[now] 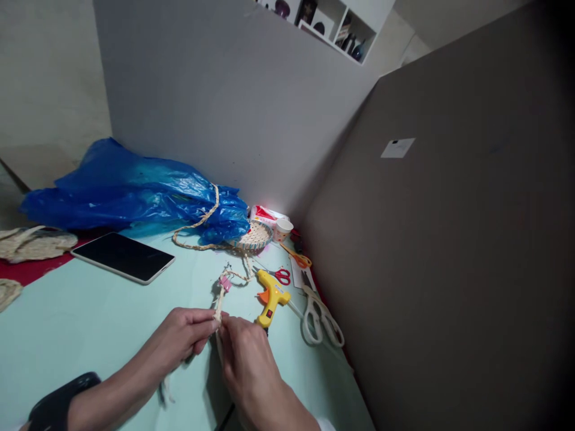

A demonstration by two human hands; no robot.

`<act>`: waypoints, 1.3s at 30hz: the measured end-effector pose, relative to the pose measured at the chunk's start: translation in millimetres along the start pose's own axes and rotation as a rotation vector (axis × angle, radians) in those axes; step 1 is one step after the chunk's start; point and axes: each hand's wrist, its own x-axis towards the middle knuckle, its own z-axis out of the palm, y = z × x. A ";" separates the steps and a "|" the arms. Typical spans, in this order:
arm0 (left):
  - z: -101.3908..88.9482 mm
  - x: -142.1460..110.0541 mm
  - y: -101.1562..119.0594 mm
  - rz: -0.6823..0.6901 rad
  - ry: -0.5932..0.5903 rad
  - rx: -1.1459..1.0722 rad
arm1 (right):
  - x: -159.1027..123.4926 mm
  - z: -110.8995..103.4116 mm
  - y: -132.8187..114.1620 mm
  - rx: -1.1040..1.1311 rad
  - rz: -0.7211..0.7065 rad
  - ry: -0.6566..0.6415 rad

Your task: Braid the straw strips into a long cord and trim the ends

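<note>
A pale braided cord (220,302) runs up the table from between my hands to a pink clip (225,284). My left hand (188,330) pinches the lower end of the braid between thumb and fingers. Close against it, my right hand (247,350) is closed on the same braid, and its fingertips are partly hidden. Beyond the clip the thin braid curls on toward the basket. Loose strands hang blurred below my left hand. A yellow glue gun (271,298) lies just right of the braid.
White-handled scissors (320,320), red scissors (282,275) and orange scissors (300,260) lie to the right, near the grey partition (431,227). Behind are a small woven basket (256,236), a paper cup (283,229) and a blue plastic bag (135,191). A tablet (123,256) rests at left.
</note>
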 end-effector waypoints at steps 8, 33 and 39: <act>-0.8 6.0 -10.6 0.035 0.010 0.047 | 3.7 4.3 -12.2 -0.495 0.096 -0.201; -10.0 9.3 -19.7 -0.036 -0.054 -0.127 | 2.0 17.0 -6.6 0.815 0.437 -0.411; -7.0 5.2 -17.5 -0.039 0.020 -0.128 | -1.7 7.4 -12.8 0.944 0.435 -0.449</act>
